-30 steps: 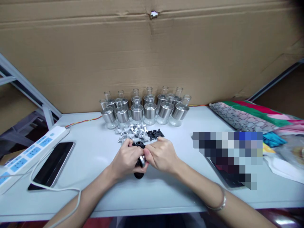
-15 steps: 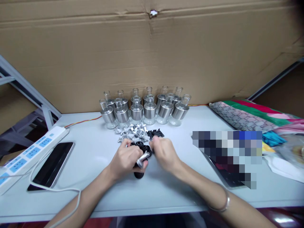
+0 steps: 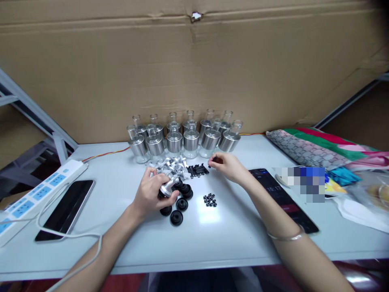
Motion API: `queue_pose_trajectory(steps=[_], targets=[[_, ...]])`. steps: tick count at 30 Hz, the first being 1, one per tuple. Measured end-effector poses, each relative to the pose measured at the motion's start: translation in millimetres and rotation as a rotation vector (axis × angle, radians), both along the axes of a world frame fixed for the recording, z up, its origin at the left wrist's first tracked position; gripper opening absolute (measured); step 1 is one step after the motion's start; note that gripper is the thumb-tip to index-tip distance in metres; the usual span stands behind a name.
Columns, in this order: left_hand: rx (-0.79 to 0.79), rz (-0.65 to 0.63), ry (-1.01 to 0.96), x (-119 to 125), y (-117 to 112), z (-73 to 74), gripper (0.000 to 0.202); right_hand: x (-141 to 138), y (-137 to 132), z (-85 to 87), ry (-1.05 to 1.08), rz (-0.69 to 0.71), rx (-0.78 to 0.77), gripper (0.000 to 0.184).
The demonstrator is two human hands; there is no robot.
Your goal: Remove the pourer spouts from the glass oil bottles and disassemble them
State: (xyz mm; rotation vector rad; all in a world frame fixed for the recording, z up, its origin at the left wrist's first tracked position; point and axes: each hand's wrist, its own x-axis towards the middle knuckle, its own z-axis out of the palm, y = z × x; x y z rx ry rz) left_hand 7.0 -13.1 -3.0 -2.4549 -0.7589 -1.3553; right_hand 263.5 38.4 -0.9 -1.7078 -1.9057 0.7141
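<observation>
A silver metal pourer piece [image 3: 169,187] is held in my left hand [image 3: 148,192], its fingers closed around it above several round black discs [image 3: 176,217]. My right hand [image 3: 226,165] is closed in a pinch at the right end of a group of small black pin-like parts [image 3: 198,170]. A tiny black part shows at its fingertips, too small to make out fully. Behind my left hand lies a pile of silver-grey spout parts [image 3: 170,165]. Small black rings [image 3: 210,200] form a cluster on the table in front of my right hand.
Glass bottles with steel sleeves [image 3: 191,142] stand in two rows at the back, before a cardboard wall [image 3: 194,73]. At left are a power strip [image 3: 39,196], a tablet-like device [image 3: 67,211] and a white cable. A phone [image 3: 282,202] and colourful fabric [image 3: 328,146] lie at right.
My hands have moved apart. The right hand went back and right to the black pin-like parts; the left moved slightly left with the pourer piece. The small rings and more discs are now uncovered.
</observation>
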Motion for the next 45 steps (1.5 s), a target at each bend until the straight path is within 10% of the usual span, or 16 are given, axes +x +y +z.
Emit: queue_pose_trajectory(steps=[24,45], targets=[[-0.029,0.004,-0.005,-0.9,0.0,2.3,0.011,-10.9,-6.4,-11.5,-0.528,-0.106,0.032,0.021],[-0.072,0.009,0.012,-1.7,1.2,-0.5,0.012,-14.1,-5.7,-10.6,-0.386,0.023,0.069,0.025]])
